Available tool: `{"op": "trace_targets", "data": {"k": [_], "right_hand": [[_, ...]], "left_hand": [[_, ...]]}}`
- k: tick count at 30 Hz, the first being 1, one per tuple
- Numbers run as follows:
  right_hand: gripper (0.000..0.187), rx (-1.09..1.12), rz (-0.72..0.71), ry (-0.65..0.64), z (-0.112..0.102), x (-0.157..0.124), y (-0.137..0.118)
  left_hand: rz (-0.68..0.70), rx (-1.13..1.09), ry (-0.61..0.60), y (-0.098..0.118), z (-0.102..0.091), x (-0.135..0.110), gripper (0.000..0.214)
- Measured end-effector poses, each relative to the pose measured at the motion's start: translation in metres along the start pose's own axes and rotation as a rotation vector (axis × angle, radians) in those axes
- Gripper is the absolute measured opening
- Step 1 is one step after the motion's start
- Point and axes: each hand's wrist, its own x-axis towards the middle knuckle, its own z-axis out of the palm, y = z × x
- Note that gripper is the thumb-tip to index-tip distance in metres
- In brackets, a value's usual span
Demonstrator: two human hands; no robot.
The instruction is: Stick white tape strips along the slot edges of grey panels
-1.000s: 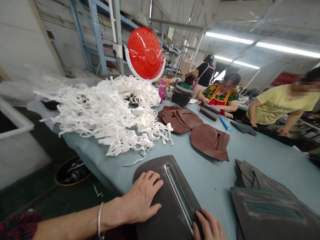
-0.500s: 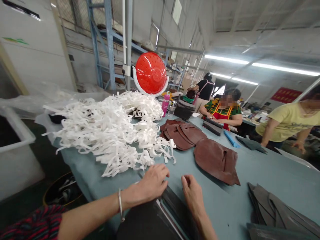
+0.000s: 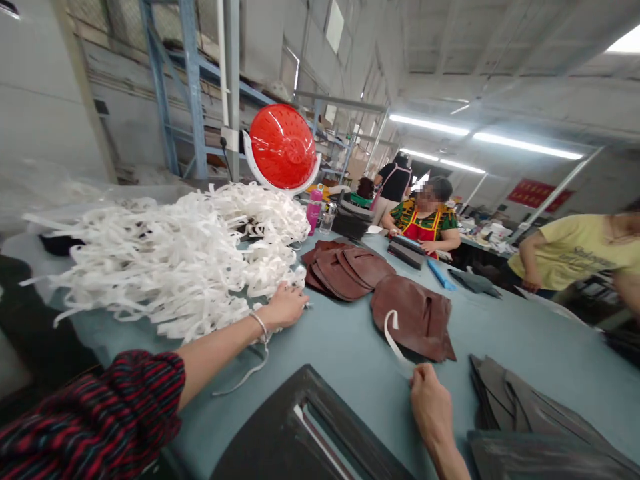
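Observation:
My right hand (image 3: 431, 403) is closed in a pinch on one end of a white strip (image 3: 395, 340). The strip curls up in front of a brown leather-like piece with a slot (image 3: 413, 317). My left hand (image 3: 286, 307), a bracelet on its wrist, is at the right edge of a big heap of loose white strips (image 3: 165, 260). Its fingers are bent together, and a bit of white shows at the fingertips. Nearest me lies a dark flat piece with a long slot (image 3: 305, 433), white showing along the slot; neither hand touches it.
A stack of brown pieces (image 3: 345, 270) lies beyond my hands. Dark grey pieces (image 3: 530, 407) are piled at the right. A pink bottle (image 3: 314, 210) and a red round heater (image 3: 283, 147) stand at the back. Co-workers (image 3: 425, 217) are across the table.
My hands have left the dark slotted piece. The left moved up to the heap of strips; the right moved right and now holds a white strip. The view has turned slightly right.

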Motion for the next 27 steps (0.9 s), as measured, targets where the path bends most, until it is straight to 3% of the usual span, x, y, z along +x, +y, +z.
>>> {"op": "trace_targets", "data": {"k": [3,5,7,8,10,12,14,17,22,27], "right_hand": [[0.022,0.132,0.038,0.009,-0.029,-0.033,0.038],[0.027,0.307,0.032,0.017,-0.039,-0.057,0.035],[0.029,0.464,-0.024,0.022,-0.045,-0.077,0.013],[0.029,0.53,-0.069,0.021,-0.047,-0.086,-0.003],[0.026,0.642,-0.16,0.022,-0.054,-0.101,-0.034],[0.02,0.739,-0.232,0.076,-0.064,-0.115,-0.056],[0.017,0.747,-0.213,0.139,-0.075,-0.129,-0.061],[0.017,0.674,-0.047,0.154,-0.085,-0.152,-0.043],[0.018,0.563,0.099,-0.044,-0.076,-0.194,-0.009],[0.023,0.496,0.118,-0.229,-0.066,-0.232,-0.004]], "left_hand": [[0.012,-0.043,0.01,0.026,-0.012,0.0,0.018],[0.068,-0.084,0.049,0.064,-0.026,-0.003,0.018],[0.219,-0.199,0.078,0.11,-0.043,-0.014,0.022],[0.351,-0.36,0.073,0.133,-0.053,-0.021,0.025],[0.544,-0.663,-0.026,0.17,-0.071,-0.037,0.034],[0.6,-0.833,-0.218,0.189,-0.086,-0.051,0.037],[0.56,-0.865,-0.401,0.187,-0.094,-0.061,0.041],[0.454,-0.837,-0.533,0.157,-0.092,-0.07,0.041],[0.315,-0.898,-0.752,0.1,-0.062,-0.101,0.038],[0.246,-0.961,-0.795,0.088,-0.06,-0.156,0.024]]}}
